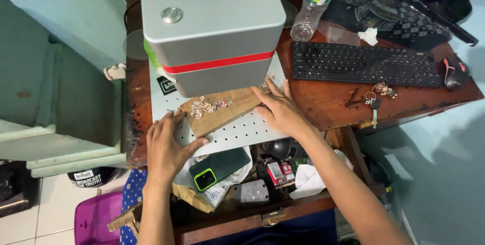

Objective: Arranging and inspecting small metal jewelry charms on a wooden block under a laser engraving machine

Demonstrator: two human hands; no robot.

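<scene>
Your left hand [169, 146] is lying flat, fingers spread, pressing the near corner of the wooden board [222, 111] on the perforated plate [242, 131]. Your right hand [280, 111] is resting open on the board's far edge, fingers apart, gripping nothing. The small metal pieces [207, 106] are sitting loose on top, so an uneven push could scatter them. Beyond, the grey machine head [212, 27] is hanging close overhead.

both arms forward, left hand [169, 146] and right hand [279, 109] flat, fingers spread
</scene>
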